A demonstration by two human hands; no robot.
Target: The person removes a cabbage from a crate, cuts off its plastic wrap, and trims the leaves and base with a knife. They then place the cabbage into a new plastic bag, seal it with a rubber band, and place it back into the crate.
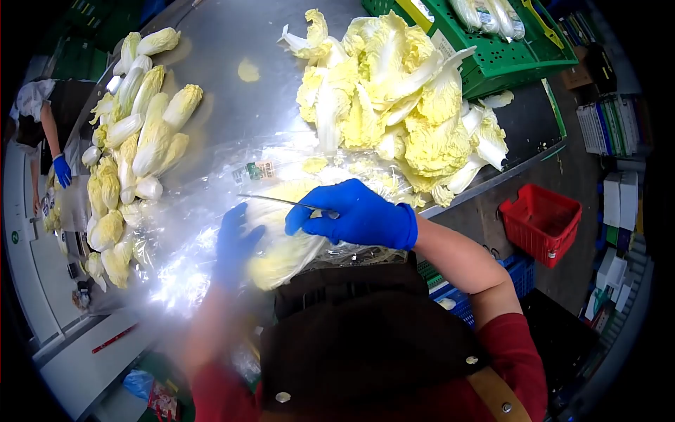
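Note:
My right hand (pixel 358 214), in a blue glove, is closed round the handle of a knife whose thin blade (pixel 271 200) points left. Below it lies a pale yellow napa cabbage (pixel 281 264) at the table's near edge, close to my apron. My left hand (pixel 235 243), also gloved in blue, is hazy in the view; its thumb and fingers are apart beside the cabbage's left side. Whether it touches the cabbage I cannot tell. Clear plastic film (pixel 183 239) lies on the metal table (pixel 239 35) around this hand, with a small printed label (pixel 254 171) on it.
Loose cabbage leaves (pixel 394 91) are heaped beyond my right hand. Several trimmed cabbages (pixel 155 141) lie at the left. A green crate (pixel 506 63) with bagged cabbages stands back right; a red basket (pixel 541 221) is on the floor. Another person's gloved hand (pixel 62 171) shows far left.

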